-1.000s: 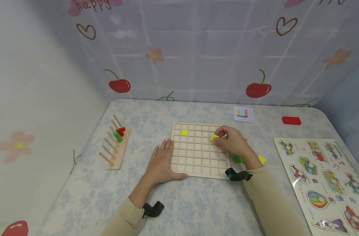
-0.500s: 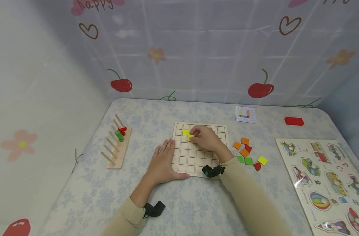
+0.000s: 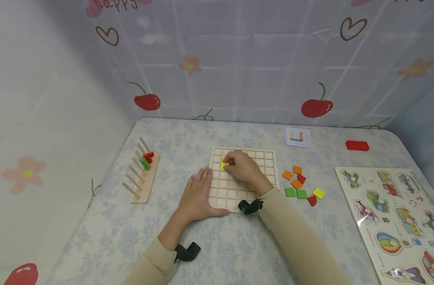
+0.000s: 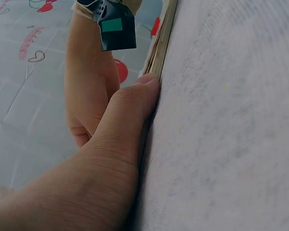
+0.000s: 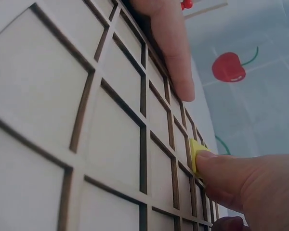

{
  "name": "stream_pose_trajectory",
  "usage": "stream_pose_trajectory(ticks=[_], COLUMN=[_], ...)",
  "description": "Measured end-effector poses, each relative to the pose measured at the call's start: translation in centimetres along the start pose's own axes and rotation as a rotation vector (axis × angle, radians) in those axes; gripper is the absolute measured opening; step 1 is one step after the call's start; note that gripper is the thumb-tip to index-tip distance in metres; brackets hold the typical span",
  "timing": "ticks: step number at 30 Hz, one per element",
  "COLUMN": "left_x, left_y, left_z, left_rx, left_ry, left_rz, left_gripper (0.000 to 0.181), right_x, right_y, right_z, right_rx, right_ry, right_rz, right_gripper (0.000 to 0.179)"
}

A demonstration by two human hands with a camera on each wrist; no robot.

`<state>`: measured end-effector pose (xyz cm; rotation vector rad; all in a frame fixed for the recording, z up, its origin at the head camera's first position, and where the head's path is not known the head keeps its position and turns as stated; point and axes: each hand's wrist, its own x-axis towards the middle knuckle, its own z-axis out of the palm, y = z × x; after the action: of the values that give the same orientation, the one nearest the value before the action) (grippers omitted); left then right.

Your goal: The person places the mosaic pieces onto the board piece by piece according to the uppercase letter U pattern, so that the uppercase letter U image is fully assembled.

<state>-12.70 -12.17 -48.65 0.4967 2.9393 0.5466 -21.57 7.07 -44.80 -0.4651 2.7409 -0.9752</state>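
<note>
Right hand (image 3: 242, 166): thumb and fingers pinching a yellow tile (image 3: 223, 167).
Held tile: far left part of grid board (image 3: 222, 194), just near of a second yellow tile (image 3: 223, 158); seating unclear.
Left hand (image 3: 197, 198): fingers extended at board's left edge, thumb along near edge.
Loose pieces: orange tiles (image 3: 287, 175), green tiles (image 3: 301, 194), others, right of board.

a small bright yellow square tile (image 3: 223, 167), pinched by the right hand (image 3: 242, 166), is just beside a matching tile (image 3: 223, 158) on a flat, pale wooden grid board (image 3: 222, 193).

Loose tiles (image 3: 297, 184) — right of grid board (image 3: 224, 193)
</note>
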Motion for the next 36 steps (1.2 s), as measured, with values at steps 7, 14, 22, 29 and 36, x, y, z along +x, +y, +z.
stream_pose_trajectory(ticks=[7, 14, 22, 29, 36], left_x=[0.0, 0.0, 0.0, 0.1, 0.1], left_y=[0.0, 0.1, 0.1, 0.0, -0.1], left_z=[0.0, 0.1, 0.1, 0.3, 0.4], left_rx=[-0.006, -0.003, -0.015, -0.016, -0.013], left_ry=[0.001, -0.008, -0.005, -0.005, -0.003], left_rz=[0.003, -0.012, -0.012, -0.01, -0.006], left_gripper=[0.142, 0.143, 0.143, 0.142, 0.142], right_x=[-0.6, -2.8, -6.3, -9.9, -13.4], right_y=[0.1, 1.9, 4.8, 7.6, 10.4], right_z=[-0.3, -1.6, -4.5, -7.1, -9.1], right_rx=[-0.065, -0.001, 0.004, -0.021, -0.056], right_ry=[-0.023, 0.001, 0.056, 0.064, 0.11], right_rz=[-0.044, -0.03, -0.011, 0.045, 0.085], right_gripper=[0.014, 0.028, 0.027, 0.029, 0.026])
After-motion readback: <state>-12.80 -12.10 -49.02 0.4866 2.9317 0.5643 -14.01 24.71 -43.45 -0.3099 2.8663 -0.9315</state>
